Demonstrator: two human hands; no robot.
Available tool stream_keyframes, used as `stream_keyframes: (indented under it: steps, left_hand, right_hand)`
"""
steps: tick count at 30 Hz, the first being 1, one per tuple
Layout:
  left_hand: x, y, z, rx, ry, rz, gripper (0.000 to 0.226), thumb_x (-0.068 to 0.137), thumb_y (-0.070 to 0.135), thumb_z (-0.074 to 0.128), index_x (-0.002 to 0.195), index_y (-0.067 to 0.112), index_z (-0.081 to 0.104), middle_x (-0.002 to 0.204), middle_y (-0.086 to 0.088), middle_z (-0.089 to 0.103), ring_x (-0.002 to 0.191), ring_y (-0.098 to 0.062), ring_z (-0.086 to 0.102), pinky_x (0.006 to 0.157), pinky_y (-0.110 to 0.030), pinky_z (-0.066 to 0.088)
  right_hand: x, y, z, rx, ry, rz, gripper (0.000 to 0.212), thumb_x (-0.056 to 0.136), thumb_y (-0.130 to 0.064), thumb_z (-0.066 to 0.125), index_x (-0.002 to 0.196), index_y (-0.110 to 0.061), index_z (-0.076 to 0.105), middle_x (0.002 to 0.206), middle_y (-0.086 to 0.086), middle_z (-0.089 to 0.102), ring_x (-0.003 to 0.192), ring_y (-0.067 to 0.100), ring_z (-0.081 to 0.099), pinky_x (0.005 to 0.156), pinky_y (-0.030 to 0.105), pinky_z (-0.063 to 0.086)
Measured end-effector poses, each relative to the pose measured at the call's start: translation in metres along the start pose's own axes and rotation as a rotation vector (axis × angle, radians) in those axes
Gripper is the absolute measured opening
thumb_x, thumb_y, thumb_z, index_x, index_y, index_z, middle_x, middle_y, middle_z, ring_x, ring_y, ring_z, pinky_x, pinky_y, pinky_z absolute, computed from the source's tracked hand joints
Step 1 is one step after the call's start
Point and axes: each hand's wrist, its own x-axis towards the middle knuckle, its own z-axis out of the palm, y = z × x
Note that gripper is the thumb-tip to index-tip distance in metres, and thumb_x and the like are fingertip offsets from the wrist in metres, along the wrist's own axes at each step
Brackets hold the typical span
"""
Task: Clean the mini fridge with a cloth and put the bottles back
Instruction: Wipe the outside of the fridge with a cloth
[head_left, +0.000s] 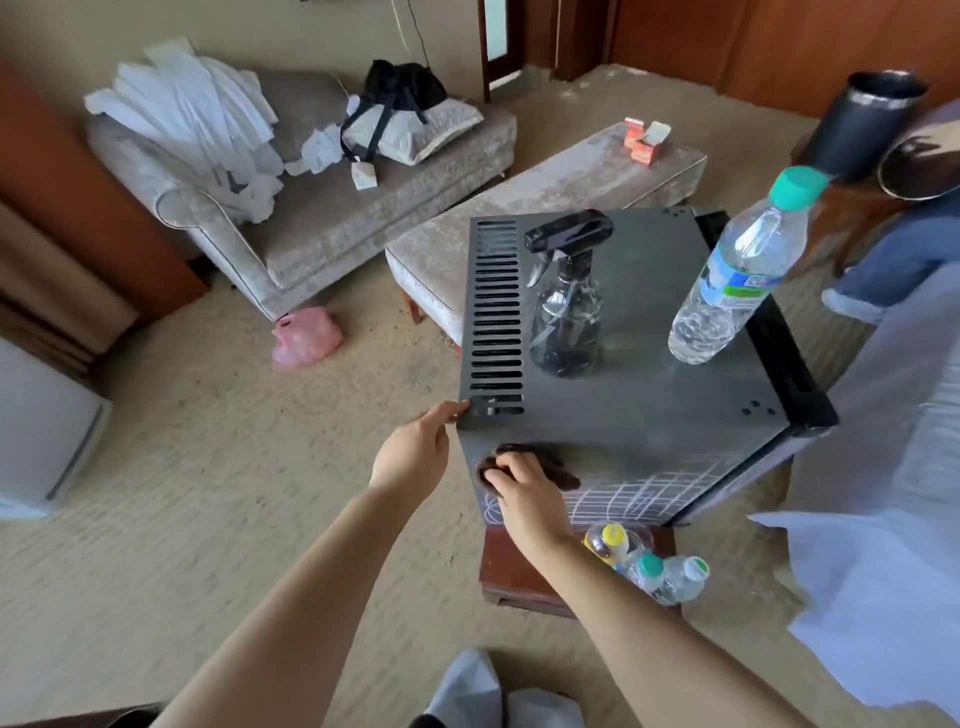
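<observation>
Beige carpet (208, 467) lies open on your left. Nearest, three capped bottles (649, 571) bunch on a low wooden stand (514, 571) below the mini fridge (649, 405). Your right hand (524, 493) curls over one dark cloth (563, 477), pressing it to the fridge's side. Your left hand (415, 452) touches the top corner, fingers straight. On top stand one spray bottle (566, 312) and one water bottle (727, 291), apart.

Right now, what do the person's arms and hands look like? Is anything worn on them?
Left forearm and right forearm are bare, no sleeve in view. Left hand and right hand wear no glove; no watch or ring shows.
</observation>
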Motion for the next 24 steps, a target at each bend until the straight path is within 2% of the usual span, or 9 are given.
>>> stream_keyframes:
  steps: [2, 3, 6, 9, 11, 14, 18, 21, 24]
  left_hand:
    - [-0.008, 0.005, 0.003, 0.153, 0.054, 0.044, 0.044, 0.096, 0.012, 0.042, 0.134, 0.032, 0.051, 0.131, 0.005, 0.05, 0.112, -0.021, 0.051, 0.08, -0.033, 0.048]
    - [-0.015, 0.008, 0.008, 0.23, 0.121, 0.082, 0.041, 0.094, 0.013, 0.048, 0.133, 0.026, 0.053, 0.128, 0.001, 0.05, 0.113, -0.024, 0.049, 0.085, -0.037, 0.048]
    - [-0.043, 0.018, 0.039, 0.254, 0.283, 0.203, 0.029, 0.084, 0.011, 0.062, 0.113, 0.014, 0.063, 0.106, -0.005, 0.059, 0.097, -0.028, 0.057, 0.081, -0.04, 0.05]
    - [-0.064, 0.03, 0.084, 0.182, 0.059, 0.235, 0.023, 0.088, 0.02, 0.056, 0.11, 0.018, 0.064, 0.107, 0.001, 0.065, 0.103, -0.025, 0.059, 0.085, -0.037, 0.047]
    - [-0.065, 0.04, 0.115, 0.15, -0.18, 0.194, 0.029, 0.093, 0.024, 0.052, 0.121, 0.021, 0.059, 0.121, 0.002, 0.061, 0.117, -0.021, 0.051, 0.094, -0.035, 0.043]
    - [-0.051, 0.056, 0.157, 0.179, -0.393, 0.149, 0.047, 0.095, 0.026, 0.05, 0.141, 0.022, 0.041, 0.143, 0.002, 0.043, 0.132, -0.02, 0.038, 0.103, -0.034, 0.038]
    - [-0.022, 0.061, 0.217, 0.253, -0.559, 0.178, 0.063, 0.092, 0.022, 0.054, 0.149, 0.022, 0.026, 0.152, -0.002, 0.031, 0.135, -0.025, 0.037, 0.105, -0.038, 0.038]
    - [-0.002, 0.058, 0.26, 0.309, -0.628, 0.208, 0.074, 0.085, 0.017, 0.063, 0.149, 0.023, 0.026, 0.151, -0.002, 0.032, 0.13, -0.026, 0.043, 0.099, -0.039, 0.044]
    - [0.008, 0.055, 0.292, 0.354, -0.675, 0.277, 0.067, 0.087, 0.019, 0.062, 0.146, 0.021, 0.033, 0.147, -0.005, 0.038, 0.126, -0.026, 0.047, 0.097, -0.037, 0.044]
  right_hand:
    - [-0.01, 0.008, -0.006, 0.036, 0.017, 0.046, 0.038, 0.054, 0.002, 0.085, 0.085, -0.013, 0.07, 0.099, 0.001, 0.06, 0.092, 0.023, 0.056, 0.06, 0.033, 0.057]
    - [-0.017, 0.013, -0.013, 0.045, 0.03, 0.06, 0.037, 0.057, 0.002, 0.083, 0.087, -0.013, 0.07, 0.1, 0.002, 0.061, 0.093, 0.023, 0.054, 0.063, 0.034, 0.057]
    - [-0.043, 0.038, -0.034, 0.021, 0.059, 0.112, 0.036, 0.06, 0.003, 0.082, 0.091, -0.01, 0.07, 0.102, 0.005, 0.061, 0.093, 0.024, 0.056, 0.061, 0.036, 0.059]
    - [-0.078, 0.072, -0.052, 0.047, 0.135, 0.237, 0.037, 0.062, 0.006, 0.08, 0.095, -0.009, 0.073, 0.105, 0.002, 0.059, 0.096, 0.021, 0.055, 0.069, 0.033, 0.058]
    - [-0.103, 0.092, -0.063, 0.042, 0.223, 0.32, 0.035, 0.063, 0.006, 0.08, 0.094, -0.008, 0.073, 0.104, 0.001, 0.059, 0.096, 0.021, 0.053, 0.072, 0.031, 0.055]
    - [-0.141, 0.112, -0.078, 0.017, 0.314, 0.4, 0.027, 0.069, 0.001, 0.07, 0.094, -0.007, 0.072, 0.108, -0.002, 0.053, 0.096, 0.021, 0.053, 0.076, 0.031, 0.049]
    - [-0.182, 0.121, -0.094, 0.02, 0.349, 0.438, 0.023, 0.079, -0.012, 0.051, 0.097, -0.013, 0.066, 0.108, -0.003, 0.051, 0.096, 0.017, 0.051, 0.078, 0.028, 0.044]
    - [-0.201, 0.13, -0.096, 0.015, 0.339, 0.473, 0.028, 0.076, -0.003, 0.061, 0.099, -0.018, 0.059, 0.108, -0.003, 0.05, 0.095, 0.018, 0.052, 0.08, 0.028, 0.045]
    - [-0.213, 0.134, -0.092, 0.016, 0.349, 0.517, 0.039, 0.069, 0.004, 0.067, 0.1, -0.019, 0.058, 0.106, -0.004, 0.051, 0.092, 0.017, 0.054, 0.081, 0.028, 0.046]
